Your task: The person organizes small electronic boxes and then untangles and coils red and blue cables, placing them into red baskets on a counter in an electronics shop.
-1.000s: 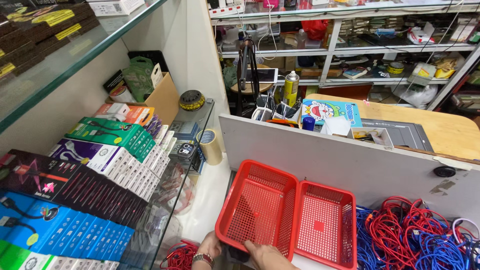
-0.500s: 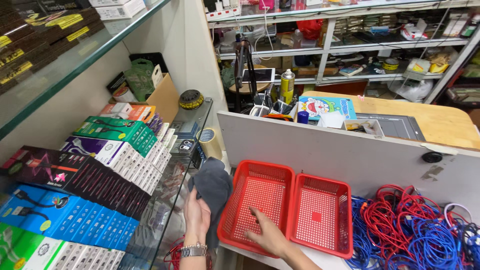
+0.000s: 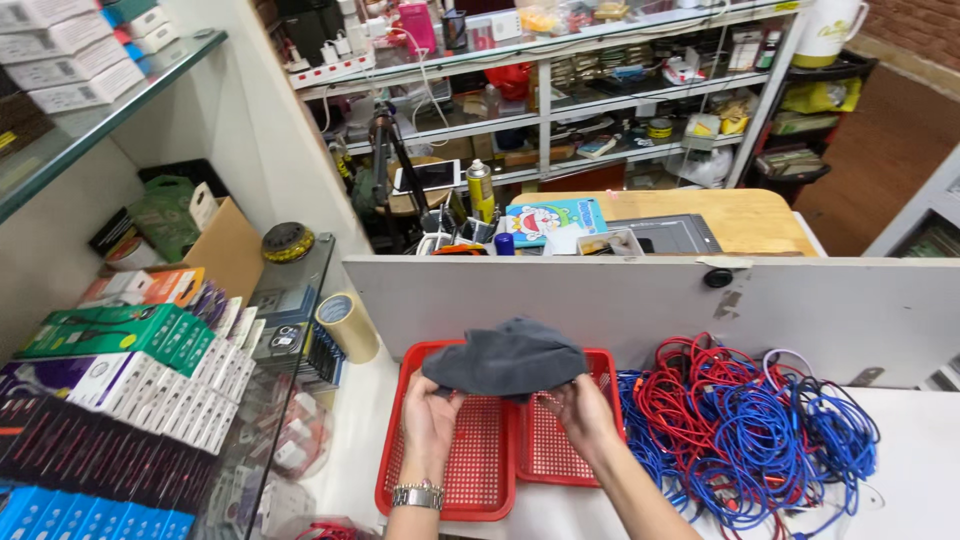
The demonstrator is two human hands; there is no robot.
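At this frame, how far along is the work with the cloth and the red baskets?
Done: two red baskets sit side by side on the white counter, both looking bare inside. In hand: left hand and right hand hold a grey cloth spread above them. Left: the red and blue cables lie tangled, untouched, beside the baskets.

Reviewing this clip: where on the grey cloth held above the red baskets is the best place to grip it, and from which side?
Grip the grey cloth at its lower corners, one per hand, from below and the near side, as the left hand and right hand do. It is limp and bunched in the middle, so pinched edges probably let it spread, and the red baskets beneath leave room.
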